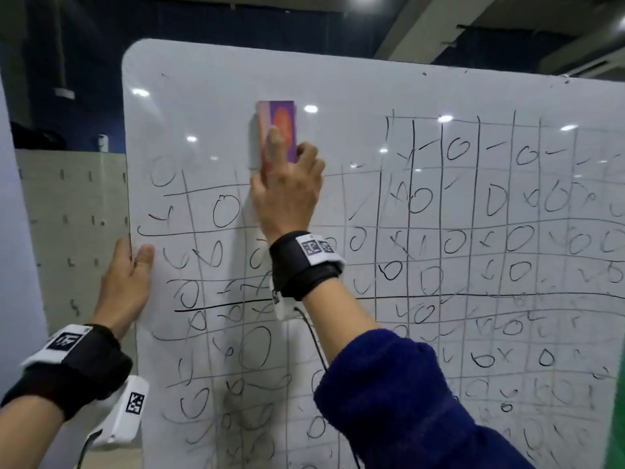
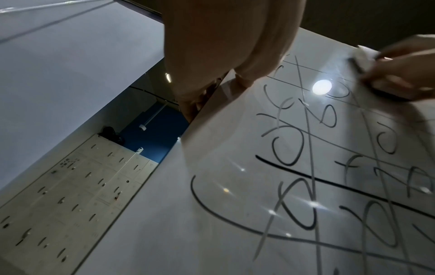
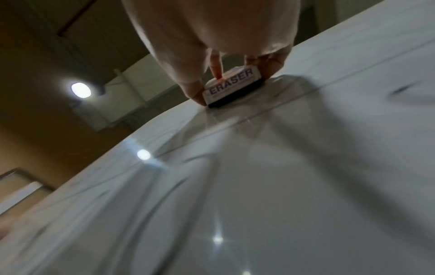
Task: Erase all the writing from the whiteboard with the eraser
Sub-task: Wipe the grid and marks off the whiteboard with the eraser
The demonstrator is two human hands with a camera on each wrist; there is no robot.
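Note:
A large whiteboard (image 1: 355, 93) fills the head view, covered with black grid lines, circles and ticks; its upper left part is wiped bare. My right hand (image 1: 287, 184) grips a purple and orange eraser (image 1: 280, 125) and presses it flat on the board near the top left. In the right wrist view the eraser (image 3: 231, 83) shows the word ERASER, pinched between thumb and fingers (image 3: 215, 65), its dark felt on the board. My left hand (image 1: 126, 282) grips the board's left edge, thumb on the front. The left wrist view shows that hand (image 2: 226, 55) on the edge beside black writing (image 2: 294, 167).
A pale wall of lockers (image 1: 67, 214) stands behind the board on the left. A white panel (image 1: 17, 231) runs along the far left. A green edge (image 1: 617, 418) shows at the lower right. Dark ceiling with lights hangs above.

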